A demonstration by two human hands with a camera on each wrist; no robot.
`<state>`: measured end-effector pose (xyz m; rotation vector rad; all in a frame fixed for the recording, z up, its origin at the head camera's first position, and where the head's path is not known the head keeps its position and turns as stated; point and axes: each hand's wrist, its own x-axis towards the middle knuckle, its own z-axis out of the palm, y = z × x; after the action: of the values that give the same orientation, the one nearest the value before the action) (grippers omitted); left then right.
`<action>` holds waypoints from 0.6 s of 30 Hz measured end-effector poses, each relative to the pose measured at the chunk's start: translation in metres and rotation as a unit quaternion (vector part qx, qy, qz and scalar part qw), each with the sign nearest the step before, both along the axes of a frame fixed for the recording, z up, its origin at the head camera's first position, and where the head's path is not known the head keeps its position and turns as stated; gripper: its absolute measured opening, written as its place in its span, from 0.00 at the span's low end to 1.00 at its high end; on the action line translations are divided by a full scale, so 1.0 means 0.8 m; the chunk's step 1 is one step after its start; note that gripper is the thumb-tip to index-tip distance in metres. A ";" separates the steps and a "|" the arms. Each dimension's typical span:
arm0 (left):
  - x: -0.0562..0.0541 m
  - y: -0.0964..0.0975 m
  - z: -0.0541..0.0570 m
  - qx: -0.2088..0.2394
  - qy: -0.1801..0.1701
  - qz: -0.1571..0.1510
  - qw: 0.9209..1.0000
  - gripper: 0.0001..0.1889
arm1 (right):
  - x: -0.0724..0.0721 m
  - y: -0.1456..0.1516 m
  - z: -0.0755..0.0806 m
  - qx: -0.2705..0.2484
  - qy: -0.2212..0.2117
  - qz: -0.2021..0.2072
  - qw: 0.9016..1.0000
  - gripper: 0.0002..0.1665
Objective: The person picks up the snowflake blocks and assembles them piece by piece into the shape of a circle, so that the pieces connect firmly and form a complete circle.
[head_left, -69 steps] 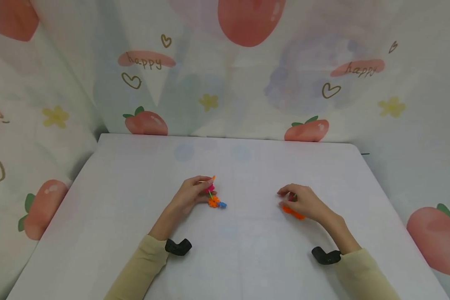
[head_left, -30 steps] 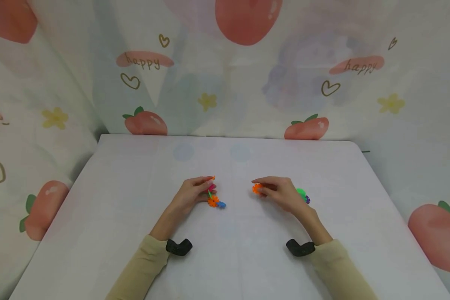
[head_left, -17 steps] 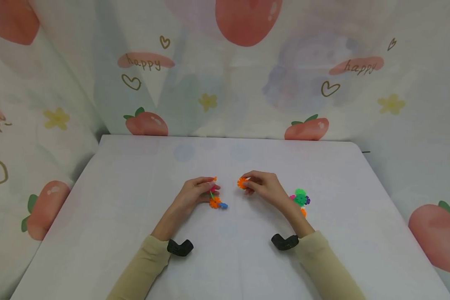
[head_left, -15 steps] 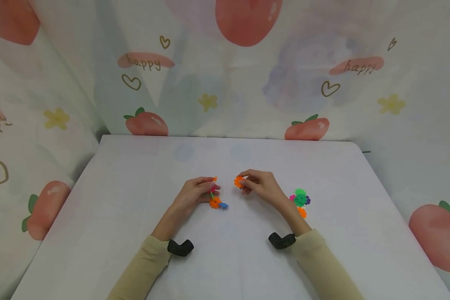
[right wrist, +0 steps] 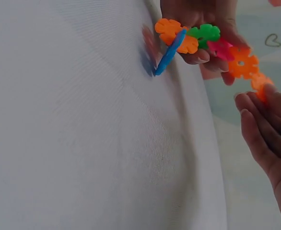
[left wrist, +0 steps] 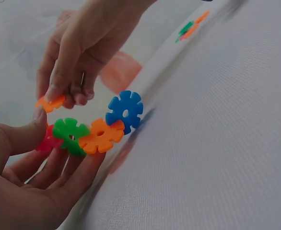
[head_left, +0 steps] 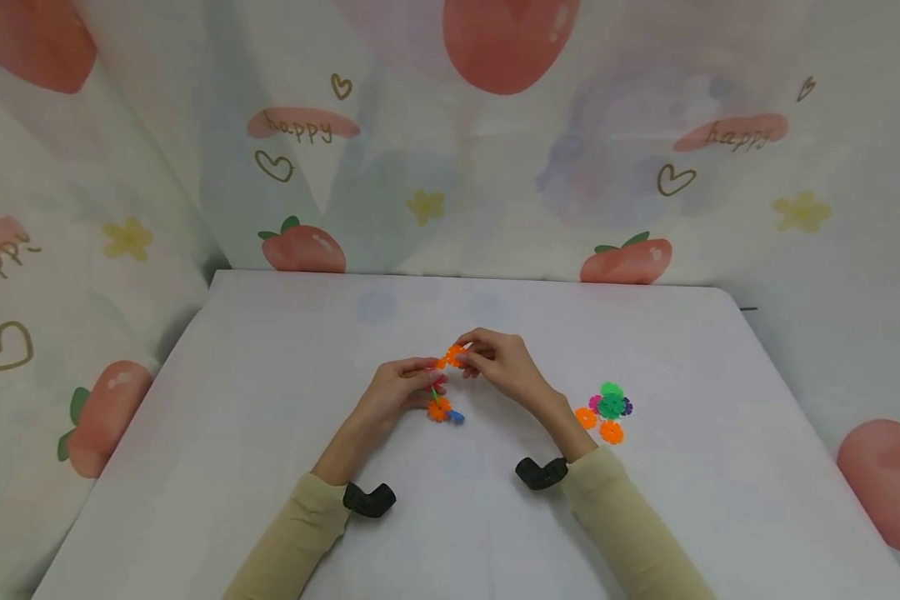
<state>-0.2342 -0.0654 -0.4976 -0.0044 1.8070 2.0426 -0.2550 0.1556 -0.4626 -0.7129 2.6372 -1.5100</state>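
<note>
My left hand (head_left: 390,393) grips a chain of interlocking plastic snowflake discs. In the right wrist view an orange disc (right wrist: 243,63) forms its upper end, followed by a pink disc (right wrist: 220,48), a green disc (right wrist: 205,34), another orange disc and a blue disc (right wrist: 168,56). My right hand (head_left: 506,364) pinches a separate orange disc (head_left: 456,356) between thumb and fingertips. Its edge meets the upper orange disc of the chain; whether their slots are joined I cannot tell. In the left wrist view my thumb partly hides the pink disc (left wrist: 49,140).
Several more discs lie on the white table (head_left: 480,517), right of my right forearm: a cluster with a dark green disc (head_left: 612,406) on top, and two orange ones, one at the left (head_left: 585,417). A patterned cloth backdrop (head_left: 495,183) rises behind the table.
My right hand picked an orange disc from the right-hand pile and brought it leftward to the chain's upper end. My left hand has stayed nearly in place, holding the chain.
</note>
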 end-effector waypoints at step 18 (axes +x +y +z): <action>0.004 0.009 -0.002 -0.013 0.018 0.023 0.999 0.18 | -0.005 -0.003 0.006 0.024 -0.006 0.023 0.999 0.12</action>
<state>-0.2313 -0.0580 -0.4990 -0.0165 1.8731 2.0626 -0.2586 0.1531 -0.4582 -0.7543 2.6199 -1.4290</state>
